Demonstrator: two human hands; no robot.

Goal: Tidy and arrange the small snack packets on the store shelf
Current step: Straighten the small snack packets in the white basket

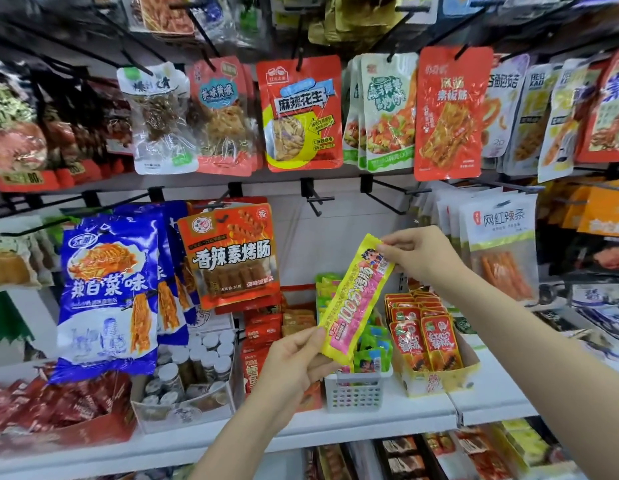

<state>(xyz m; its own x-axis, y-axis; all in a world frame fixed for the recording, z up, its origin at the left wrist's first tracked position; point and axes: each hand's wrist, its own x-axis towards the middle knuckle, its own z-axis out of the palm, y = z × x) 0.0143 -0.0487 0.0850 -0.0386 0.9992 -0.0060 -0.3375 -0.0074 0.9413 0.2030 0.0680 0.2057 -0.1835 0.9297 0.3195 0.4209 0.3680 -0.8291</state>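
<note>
My left hand (294,358) pinches the lower end of a long yellow-and-pink sausage packet (353,299); my right hand (419,254) pinches its upper end, so the packet is held tilted in the air, in front of the white shelf (370,415). Directly behind and below it, a white perforated basket (356,393) holds green and yellow packets. Just right of the basket, a yellow display box (439,379) holds upright red packets (425,337). To the left stands a carton of small jars (194,368). Farther back, a blue bag (107,292) and an orange sausage packet (232,254) hang from pegs; above them hangs a red peanut packet (301,112).
</note>
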